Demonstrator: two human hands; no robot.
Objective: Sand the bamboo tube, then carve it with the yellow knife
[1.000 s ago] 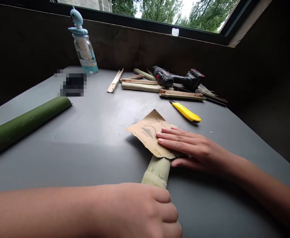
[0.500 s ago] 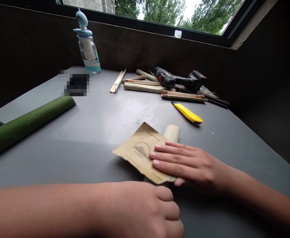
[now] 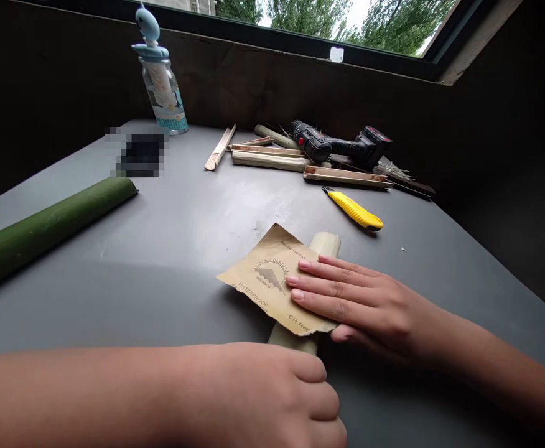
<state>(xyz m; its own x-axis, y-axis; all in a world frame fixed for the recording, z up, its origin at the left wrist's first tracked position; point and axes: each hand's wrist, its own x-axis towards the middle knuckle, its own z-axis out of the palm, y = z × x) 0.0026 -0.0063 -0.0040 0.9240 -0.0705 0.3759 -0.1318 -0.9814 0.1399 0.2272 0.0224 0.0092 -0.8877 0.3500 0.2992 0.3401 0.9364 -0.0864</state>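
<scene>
A pale, peeled length of bamboo [image 3: 293, 339] slants away from me, low over the grey table. Its near end is hidden by my left hand [image 3: 277, 398], closed around it in a fist. Over the bamboo's middle lies a tan sheet of sandpaper [image 3: 263, 274], printed backing up, with a torn near edge. My right hand [image 3: 366, 305] presses this sheet down with straight fingers, its thumb on the near side, gripping sheet and bamboo together. The bamboo's far end [image 3: 327, 242] shows beyond my fingers.
A yellow utility knife [image 3: 354, 210] lies beyond my right hand. Split bamboo pieces [image 3: 267, 160] and a black cordless drill [image 3: 338, 143] sit at the back. On the left are a green bamboo pole [image 3: 53, 230], a blurred dark object [image 3: 140, 155] and a bottle [image 3: 163, 93].
The sandpaper and my right hand have slid slightly away along the bamboo, uncovering more of it near my left fist. My left hand keeps its hold. The view has shifted a little.
</scene>
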